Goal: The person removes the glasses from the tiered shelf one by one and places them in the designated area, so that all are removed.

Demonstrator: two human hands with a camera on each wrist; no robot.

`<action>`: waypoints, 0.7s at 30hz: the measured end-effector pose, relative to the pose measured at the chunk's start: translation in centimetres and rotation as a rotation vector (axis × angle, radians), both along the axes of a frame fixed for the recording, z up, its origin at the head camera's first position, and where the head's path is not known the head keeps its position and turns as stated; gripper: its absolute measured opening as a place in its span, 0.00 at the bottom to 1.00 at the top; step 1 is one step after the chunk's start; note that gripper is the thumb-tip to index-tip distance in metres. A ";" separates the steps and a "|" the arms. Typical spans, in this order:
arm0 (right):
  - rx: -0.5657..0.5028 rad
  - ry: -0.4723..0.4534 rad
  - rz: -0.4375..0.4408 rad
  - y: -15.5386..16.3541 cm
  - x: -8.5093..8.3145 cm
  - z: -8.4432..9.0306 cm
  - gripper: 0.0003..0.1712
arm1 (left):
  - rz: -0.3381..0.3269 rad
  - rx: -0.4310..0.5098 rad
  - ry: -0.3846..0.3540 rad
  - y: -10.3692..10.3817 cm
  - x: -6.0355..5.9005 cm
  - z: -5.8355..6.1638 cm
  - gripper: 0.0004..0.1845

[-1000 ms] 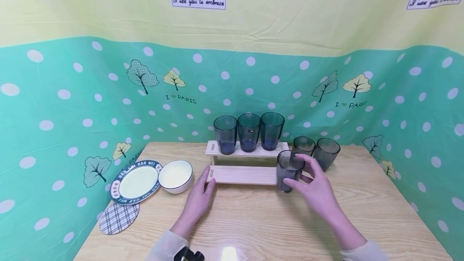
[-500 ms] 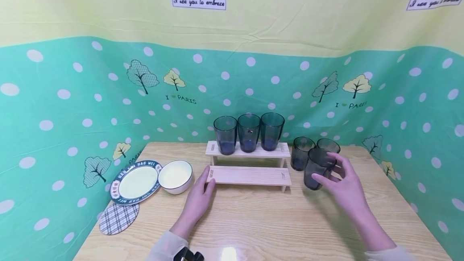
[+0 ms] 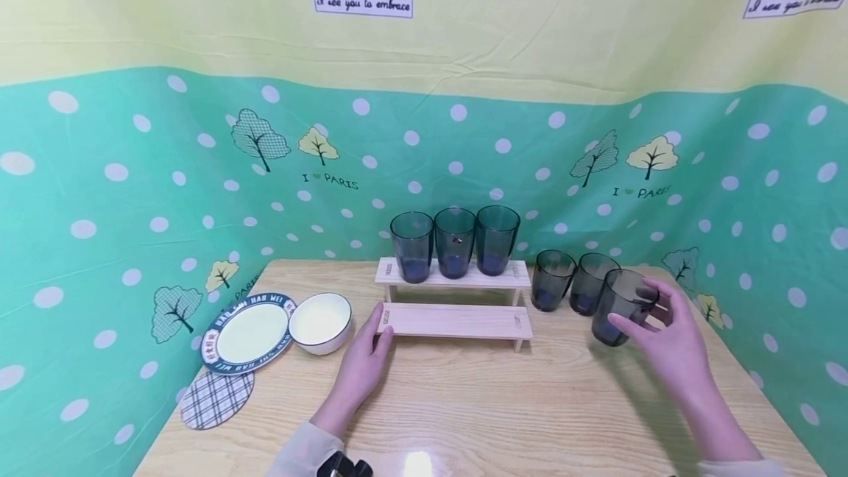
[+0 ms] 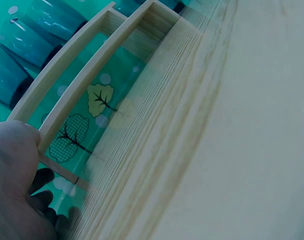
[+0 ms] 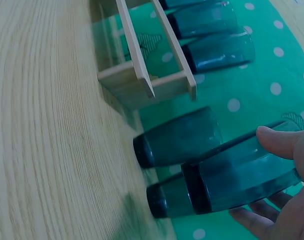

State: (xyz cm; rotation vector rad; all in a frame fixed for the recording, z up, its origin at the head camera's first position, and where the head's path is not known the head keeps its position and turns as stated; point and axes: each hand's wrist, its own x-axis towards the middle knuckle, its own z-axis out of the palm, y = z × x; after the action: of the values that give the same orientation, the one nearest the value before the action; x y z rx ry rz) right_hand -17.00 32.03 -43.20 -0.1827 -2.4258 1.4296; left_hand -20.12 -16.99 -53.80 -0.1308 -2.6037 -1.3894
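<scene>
Right hand (image 3: 677, 343) grasping tinted glass (image 3: 615, 315) — two tumblers (image 3: 551, 287) beside — left hand (image 3: 361, 365) clasping wooden rack (image 3: 457, 321), three cups (image 3: 453, 249) atop, white bowl (image 3: 322, 347)

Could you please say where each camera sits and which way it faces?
Head: worn there, facing forward and down at the rack; left hand and right hand show.
Left wrist: worn there, facing the rack; left hand at left.
Right wrist: worn there, facing the held glass; right hand at right.
Both wrist views share the rack.
</scene>
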 end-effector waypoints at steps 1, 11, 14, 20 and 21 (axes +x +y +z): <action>0.001 0.004 -0.006 0.3 -0.1 0.0 0.58 | 0.000 0.000 0.002 0.0 0.0 0.0 0.34; 0.028 -0.034 -0.080 2.9 -0.8 -0.1 0.59 | 0.003 0.000 0.000 0.0 0.0 0.1 0.34; 0.038 -0.050 -0.096 3.6 -1.2 -0.2 0.61 | 0.007 0.002 -0.003 0.0 0.1 0.1 0.33; 0.065 -0.077 -0.125 4.6 -2.5 -0.8 0.63 | 0.007 0.005 -0.009 0.0 0.1 0.1 0.34; 0.066 -0.075 -0.128 4.8 -2.8 -0.9 0.62 | 0.006 0.005 -0.009 0.0 0.1 0.1 0.34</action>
State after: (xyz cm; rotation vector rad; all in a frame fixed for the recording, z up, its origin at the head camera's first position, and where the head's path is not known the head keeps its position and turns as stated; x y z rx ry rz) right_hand -19.77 36.80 -44.12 -0.3759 -2.4677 1.3074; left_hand -20.01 -17.00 -53.69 -0.1164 -2.6056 -1.3969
